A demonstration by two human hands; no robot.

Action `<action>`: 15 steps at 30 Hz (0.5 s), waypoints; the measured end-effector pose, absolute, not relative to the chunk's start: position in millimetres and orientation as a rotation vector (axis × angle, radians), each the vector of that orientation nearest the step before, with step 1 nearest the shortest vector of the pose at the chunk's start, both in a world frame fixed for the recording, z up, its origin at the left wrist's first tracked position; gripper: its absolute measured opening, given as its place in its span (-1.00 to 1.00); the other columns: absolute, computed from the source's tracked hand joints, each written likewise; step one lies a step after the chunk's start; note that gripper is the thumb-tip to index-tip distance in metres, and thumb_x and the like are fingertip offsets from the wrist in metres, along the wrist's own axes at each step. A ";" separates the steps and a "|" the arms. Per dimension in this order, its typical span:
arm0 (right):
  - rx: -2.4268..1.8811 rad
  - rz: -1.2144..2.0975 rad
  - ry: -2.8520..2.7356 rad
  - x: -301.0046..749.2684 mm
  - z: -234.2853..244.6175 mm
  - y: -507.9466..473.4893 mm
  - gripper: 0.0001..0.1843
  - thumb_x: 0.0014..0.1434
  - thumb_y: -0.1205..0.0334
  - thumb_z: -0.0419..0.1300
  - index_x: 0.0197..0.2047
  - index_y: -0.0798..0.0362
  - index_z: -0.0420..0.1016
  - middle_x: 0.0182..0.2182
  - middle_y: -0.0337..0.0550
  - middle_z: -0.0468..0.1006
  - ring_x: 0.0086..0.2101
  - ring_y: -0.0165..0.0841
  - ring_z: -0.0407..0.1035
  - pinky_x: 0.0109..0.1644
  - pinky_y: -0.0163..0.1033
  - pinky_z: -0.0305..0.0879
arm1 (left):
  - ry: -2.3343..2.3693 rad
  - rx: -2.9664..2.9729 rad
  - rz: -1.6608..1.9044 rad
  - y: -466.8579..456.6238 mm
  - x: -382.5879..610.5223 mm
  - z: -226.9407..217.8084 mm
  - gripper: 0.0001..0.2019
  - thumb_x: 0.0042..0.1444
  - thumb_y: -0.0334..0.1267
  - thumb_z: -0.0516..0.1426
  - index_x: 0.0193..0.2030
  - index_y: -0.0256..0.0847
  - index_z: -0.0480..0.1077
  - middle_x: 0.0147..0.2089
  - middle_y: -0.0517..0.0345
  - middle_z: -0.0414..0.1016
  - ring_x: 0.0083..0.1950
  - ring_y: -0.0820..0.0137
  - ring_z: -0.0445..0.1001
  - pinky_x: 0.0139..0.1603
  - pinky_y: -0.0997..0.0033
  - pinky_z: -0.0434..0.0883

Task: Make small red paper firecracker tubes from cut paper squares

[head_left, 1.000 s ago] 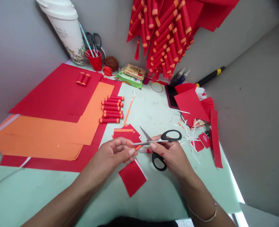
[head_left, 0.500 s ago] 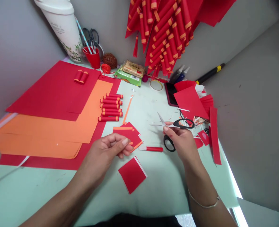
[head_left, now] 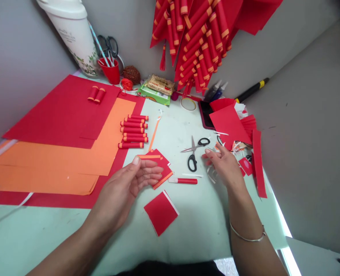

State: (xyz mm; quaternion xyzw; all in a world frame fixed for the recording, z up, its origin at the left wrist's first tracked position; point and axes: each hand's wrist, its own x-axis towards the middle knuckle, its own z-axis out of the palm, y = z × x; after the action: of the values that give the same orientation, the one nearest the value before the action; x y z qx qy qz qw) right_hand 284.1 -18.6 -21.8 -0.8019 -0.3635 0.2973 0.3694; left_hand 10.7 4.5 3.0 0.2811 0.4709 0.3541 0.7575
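My left hand (head_left: 142, 174) is open, palm turned inward, beside several red paper squares edged with orange strips (head_left: 163, 172). To its right, my right hand (head_left: 222, 163) is open with fingers spread, holding nothing that I can see. Black-handled scissors (head_left: 193, 148) lie on the table with blades apart, just left of that hand. A red stick with a white end (head_left: 185, 181) lies between my hands, and a thin white strip (head_left: 192, 175) rests above it. Nearer to me is a single red square with a white edge (head_left: 161, 213).
Rolled red paper tubes with orange ends (head_left: 134, 130) lie in a stack. Large red sheets (head_left: 63, 111) and orange sheets (head_left: 51, 161) cover the left side. Scraps and red paper (head_left: 230, 124) sit at right. Finished tubes (head_left: 201, 50) hang on the wall. A tape roll (head_left: 188, 104) is at the back.
The scissors have left my right hand and now lie on the table. My left fingers have opened out of a pinch. A thin white strip now lies above the red stick.
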 end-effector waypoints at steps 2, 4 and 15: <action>-2.128 0.556 -0.997 281.3 -16.7 -22.1 -0.23 0.13 -0.05 0.27 0.31 0.16 0.28 -0.33 -0.09 0.62 -0.30 -0.19 0.46 -0.14 -0.08 0.30 | 1.032 0.596 0.775 4.7 11.7 3.8 -0.67 0.17 -0.02 0.19 -0.19 -0.29 0.54 -0.16 -0.10 0.67 -0.06 0.12 0.59 0.01 0.18 0.47; -2.082 0.447 -1.162 270.0 -10.9 -28.4 -0.46 0.15 -0.01 0.27 0.15 0.06 0.45 -0.30 -0.13 0.58 -0.33 -0.25 0.43 -0.18 -0.13 0.32 | 1.026 0.587 0.777 5.2 12.5 3.7 -0.66 0.19 -0.02 0.18 -0.16 -0.29 0.54 -0.13 -0.11 0.67 -0.04 0.11 0.58 0.04 0.17 0.46; -1.561 0.848 -2.434 184.5 -7.2 -62.2 -0.57 0.10 0.12 0.40 0.00 0.00 0.44 -0.17 -0.16 0.47 -0.31 -0.29 0.41 -0.33 -0.24 0.29 | 1.077 0.569 0.923 8.6 11.4 2.0 -0.74 0.29 -0.18 0.09 -0.17 -0.31 0.54 -0.23 -0.01 0.64 -0.15 0.26 0.56 -0.05 0.33 0.47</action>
State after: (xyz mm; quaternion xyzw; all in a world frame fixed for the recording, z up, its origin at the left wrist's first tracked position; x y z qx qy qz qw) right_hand 184.5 -62.2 -7.2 -0.5169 -0.8062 0.2807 0.0640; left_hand 11.4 8.6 2.0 0.2575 0.4878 0.4178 0.7219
